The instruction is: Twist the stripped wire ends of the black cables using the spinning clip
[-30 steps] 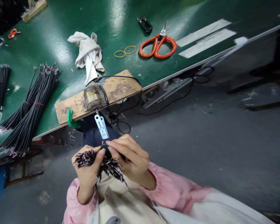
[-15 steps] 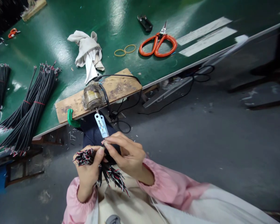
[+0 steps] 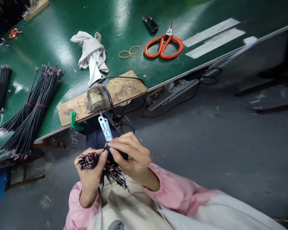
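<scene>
My left hand (image 3: 90, 172) is wrapped round a bundle of black cables (image 3: 88, 160) whose red and white wire ends show above the fist. More cable ends (image 3: 115, 175) fan out below, between my hands. My right hand (image 3: 132, 156) pinches the end of one cable (image 3: 106, 145) between thumb and forefinger, close to my left thumb. Just above these fingertips is a light blue clothespin (image 3: 105, 128), joined by a metal shaft to a small taped motor (image 3: 96, 98) on a wooden board (image 3: 124, 89).
A green clamp (image 3: 75, 121) grips the board at the edge of the green table (image 3: 69, 16). Bundled cables (image 3: 36, 111) lie left, a white cloth (image 3: 92, 52) behind the board. Rubber bands (image 3: 129, 51), orange scissors (image 3: 163, 46) and a black cutter (image 3: 150, 24) lie further right.
The fingers of my right hand have shifted slightly at the cable end, just below the clothespin. The loose cable ends between my hands have moved a little. My left hand keeps its hold.
</scene>
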The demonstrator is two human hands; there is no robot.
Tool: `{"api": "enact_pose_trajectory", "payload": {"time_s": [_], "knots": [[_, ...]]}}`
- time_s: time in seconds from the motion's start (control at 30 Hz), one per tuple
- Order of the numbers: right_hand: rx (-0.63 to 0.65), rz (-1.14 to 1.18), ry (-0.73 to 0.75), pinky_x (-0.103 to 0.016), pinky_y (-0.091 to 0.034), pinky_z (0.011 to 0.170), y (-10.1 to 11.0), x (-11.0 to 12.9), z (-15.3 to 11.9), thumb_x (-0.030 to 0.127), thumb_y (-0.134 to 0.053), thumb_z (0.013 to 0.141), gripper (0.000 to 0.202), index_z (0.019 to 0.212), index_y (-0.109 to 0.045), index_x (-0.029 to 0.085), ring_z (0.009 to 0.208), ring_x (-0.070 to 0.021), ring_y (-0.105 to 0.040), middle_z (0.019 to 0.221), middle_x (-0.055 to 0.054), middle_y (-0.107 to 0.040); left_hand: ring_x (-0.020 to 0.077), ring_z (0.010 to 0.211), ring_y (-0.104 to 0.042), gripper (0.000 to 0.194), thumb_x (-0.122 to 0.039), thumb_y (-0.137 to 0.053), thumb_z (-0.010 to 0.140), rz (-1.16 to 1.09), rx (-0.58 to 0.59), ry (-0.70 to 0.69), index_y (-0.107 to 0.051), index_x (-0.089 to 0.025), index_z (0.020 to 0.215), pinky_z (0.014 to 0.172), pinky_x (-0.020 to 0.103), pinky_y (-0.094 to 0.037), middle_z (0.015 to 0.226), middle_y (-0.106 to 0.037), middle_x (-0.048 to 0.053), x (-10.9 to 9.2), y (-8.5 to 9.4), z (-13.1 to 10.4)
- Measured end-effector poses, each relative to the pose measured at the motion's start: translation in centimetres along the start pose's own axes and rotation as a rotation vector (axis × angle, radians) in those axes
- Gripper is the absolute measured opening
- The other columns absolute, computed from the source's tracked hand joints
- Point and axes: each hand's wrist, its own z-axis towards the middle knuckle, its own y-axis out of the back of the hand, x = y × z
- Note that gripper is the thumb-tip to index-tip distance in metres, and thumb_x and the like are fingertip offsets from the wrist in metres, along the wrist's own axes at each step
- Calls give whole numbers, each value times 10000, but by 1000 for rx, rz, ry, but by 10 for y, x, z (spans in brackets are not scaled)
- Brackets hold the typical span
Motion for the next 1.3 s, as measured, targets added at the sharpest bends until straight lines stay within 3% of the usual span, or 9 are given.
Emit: {"api": "enact_pose_trajectory", "payload": {"time_s": [0.1,0.23,0.47,0.63,0.83,1.07,1.2,1.3], "knots": [[6,-68,42,-335,-563,653,1,0,-2,62,-655,857,179,953,-743,186,709,-178,-677,808,-72,-773,129,542,-659,58,-235,-803,758,21,11,-30,-809,-230,700,560,227,-521,621,-735,-25,1,1,-1],[4,-12,-41,-335,-555,653,1,0,-1,61,-648,845,173,903,-741,196,689,-175,-672,768,-52,-761,126,521,-646,55,-239,-800,761,29,28,-53,-813,-238,707,549,230,-516,602,-725,-30,0,1,-1],[83,277,-325,-316,-561,661,4,0,9,86,-642,821,166,793,-762,197,680,-172,-693,738,-42,-779,137,521,-633,93,-255,-779,780,82,81,-38,-807,-217,700,546,249,-506,594,-710,-12,-3,1,-1],[158,444,-555,-272,-567,591,7,1,15,135,-711,768,94,751,-779,198,631,-159,-695,691,-34,-767,141,547,-623,72,-253,-788,774,95,66,-49,-811,-221,714,565,256,-504,607,-708,-9,-3,1,-2],[201,623,-818,-256,-604,635,11,-4,19,120,-746,709,83,735,-772,195,633,-142,-723,693,-14,-764,133,539,-611,54,-216,-798,751,64,52,-44,-805,-225,698,563,250,-493,600,-696,-18,-7,-1,-1],[406,985,-1118,-166,-440,426,7,-22,30,121,-778,590,91,626,-716,178,469,-77,-589,563,31,-685,137,524,-634,88,-207,-784,746,21,154,27,-801,-235,664,545,241,-487,588,-718,-14,-13,1,3],[385,964,-1081,-187,-465,466,5,-22,20,174,-770,662,36,692,-751,175,495,-78,-579,623,8,-712,131,481,-623,131,-256,-766,770,7,123,63,-786,-222,645,515,235,-480,541,-698,-17,-10,3,3],[349,849,-969,-220,-542,584,6,-17,12,278,-804,715,132,797,-778,179,605,-101,-639,729,-21,-739,131,463,-624,130,-272,-769,758,-13,113,93,-781,-213,642,499,232,-485,534,-698,-16,-9,4,4]]}}
